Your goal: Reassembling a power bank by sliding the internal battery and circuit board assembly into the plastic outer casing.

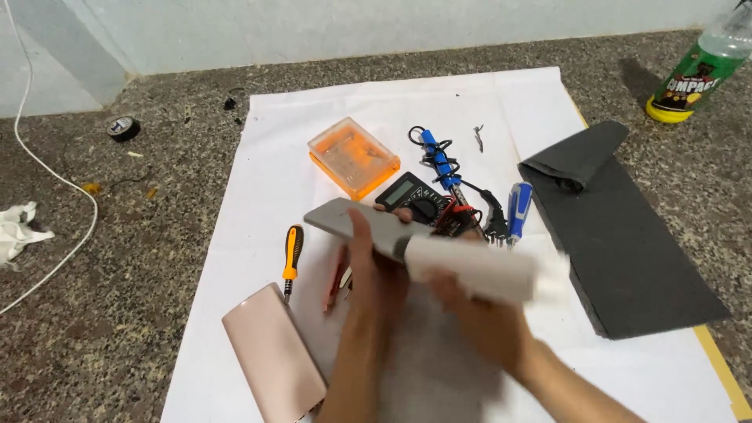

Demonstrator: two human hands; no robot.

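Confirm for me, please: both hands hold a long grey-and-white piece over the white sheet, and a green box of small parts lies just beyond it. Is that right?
Not quite: the box is orange and translucent, not green, as the head view shows. Otherwise right: the left hand and right hand hold the long grey-and-white piece over the white sheet.

Head cam, looks down, close-up.

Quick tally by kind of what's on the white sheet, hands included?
Screwdrivers: 2, orange-and-black-handled screwdriver, blue-handled screwdriver
Soldering irons: 1, blue-handled soldering iron
Meters: 1, black digital multimeter
Boxes: 1, orange clear plastic box
Cases: 2, pink rectangular case; grey-and-white long case, held by left hand and right hand
Total: 7
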